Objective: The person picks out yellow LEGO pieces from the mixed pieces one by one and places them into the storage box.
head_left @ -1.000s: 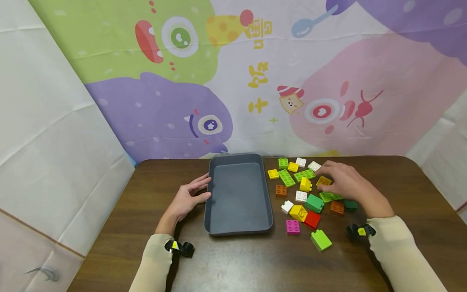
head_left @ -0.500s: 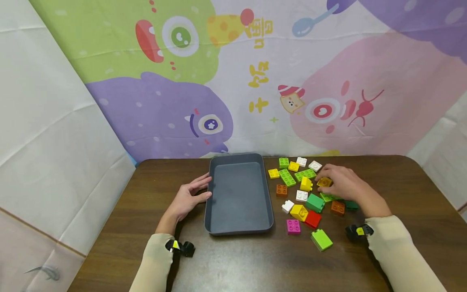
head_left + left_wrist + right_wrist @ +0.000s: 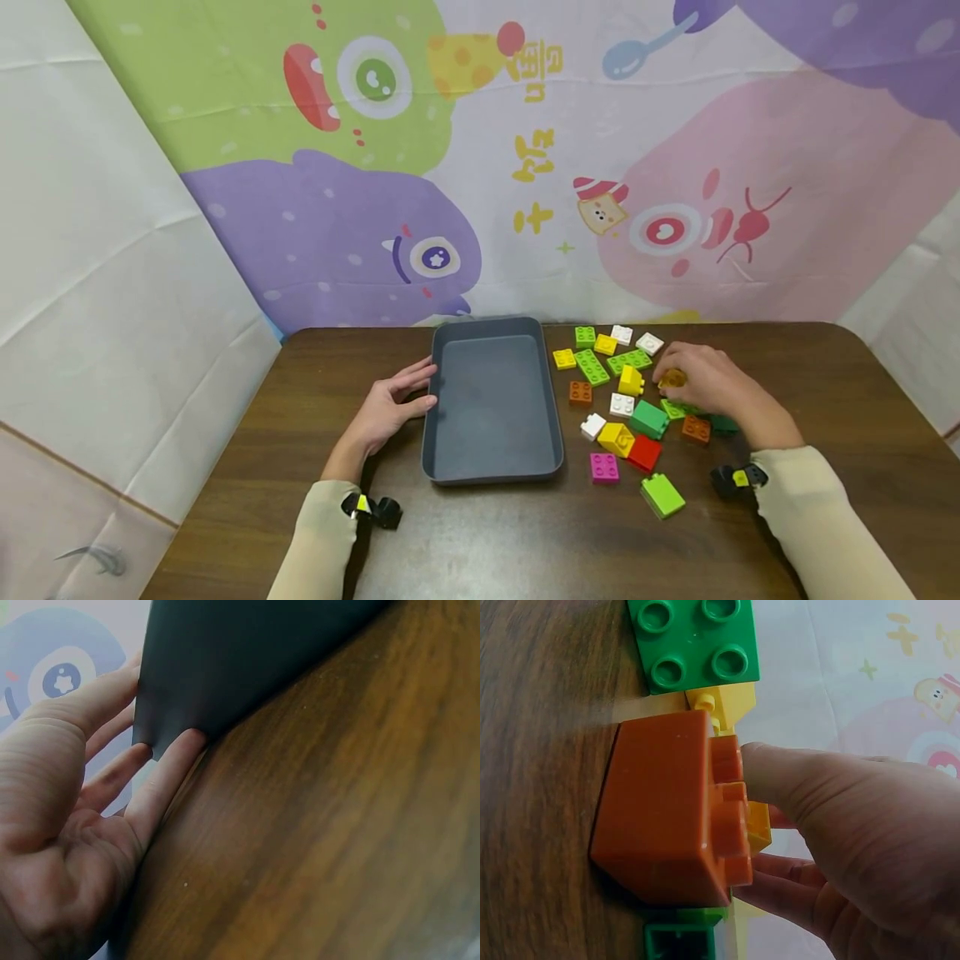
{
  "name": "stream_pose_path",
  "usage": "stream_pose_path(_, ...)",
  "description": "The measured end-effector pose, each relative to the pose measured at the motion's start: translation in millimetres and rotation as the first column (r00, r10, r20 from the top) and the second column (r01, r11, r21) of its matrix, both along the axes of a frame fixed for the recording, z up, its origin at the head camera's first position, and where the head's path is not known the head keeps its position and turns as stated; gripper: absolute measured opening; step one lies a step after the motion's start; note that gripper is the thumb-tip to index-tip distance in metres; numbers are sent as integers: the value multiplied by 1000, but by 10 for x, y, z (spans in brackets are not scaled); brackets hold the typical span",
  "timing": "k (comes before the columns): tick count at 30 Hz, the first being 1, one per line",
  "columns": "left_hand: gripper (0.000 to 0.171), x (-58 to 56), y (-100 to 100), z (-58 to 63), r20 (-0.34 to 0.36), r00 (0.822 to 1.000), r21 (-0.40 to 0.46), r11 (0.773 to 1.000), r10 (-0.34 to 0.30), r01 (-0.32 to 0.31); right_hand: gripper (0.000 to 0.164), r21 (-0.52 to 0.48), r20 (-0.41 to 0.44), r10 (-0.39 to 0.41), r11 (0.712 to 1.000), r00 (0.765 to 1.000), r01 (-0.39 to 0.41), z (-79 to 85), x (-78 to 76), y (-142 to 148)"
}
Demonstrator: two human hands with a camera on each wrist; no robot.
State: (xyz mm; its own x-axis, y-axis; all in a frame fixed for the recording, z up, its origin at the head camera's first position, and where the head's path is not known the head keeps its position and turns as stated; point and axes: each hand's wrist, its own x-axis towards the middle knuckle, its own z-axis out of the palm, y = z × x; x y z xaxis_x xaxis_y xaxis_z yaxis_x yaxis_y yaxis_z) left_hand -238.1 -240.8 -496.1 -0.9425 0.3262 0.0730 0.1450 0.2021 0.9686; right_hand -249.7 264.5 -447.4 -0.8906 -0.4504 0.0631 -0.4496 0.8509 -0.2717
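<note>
My left hand (image 3: 384, 410) touches the left rim of a dark grey tray (image 3: 550, 400), its fingers fairly straight. The left wrist view shows fingertips (image 3: 193, 738) against the tray's outer wall (image 3: 225, 660). At the right, my right hand (image 3: 708, 383) pinches an amber-yellow toy building brick (image 3: 673, 378) between thumb and fingers. Part of this brick (image 3: 759, 826) shows between the fingers in the right wrist view, behind a brown brick (image 3: 656, 802). A long lime-green brick (image 3: 675, 409) lies partly hidden under the hand.
Several loose bricks lie right of the tray, among them a green one (image 3: 648, 419), a red one (image 3: 644, 453), a magenta one (image 3: 603, 468) and a lime-green one (image 3: 663, 496). A printed cloth (image 3: 525, 275) hangs behind the wooden table (image 3: 480, 542).
The amber-yellow brick has tilted and shifted slightly right in my right hand's fingers. My left hand stays at the tray.
</note>
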Motion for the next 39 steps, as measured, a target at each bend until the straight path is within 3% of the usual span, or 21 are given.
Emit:
stream_pose_path(8,60,-4,-3,-22,7,1000,8,1000,7,-7,14,-1,8,32,999,999,-32,6,-18,0)
stream_pose_path(39,60,-7,9,-12,1,1000,-13,1000,13,-13,13,35,23,35,999,999,-36,27,-39,-93)
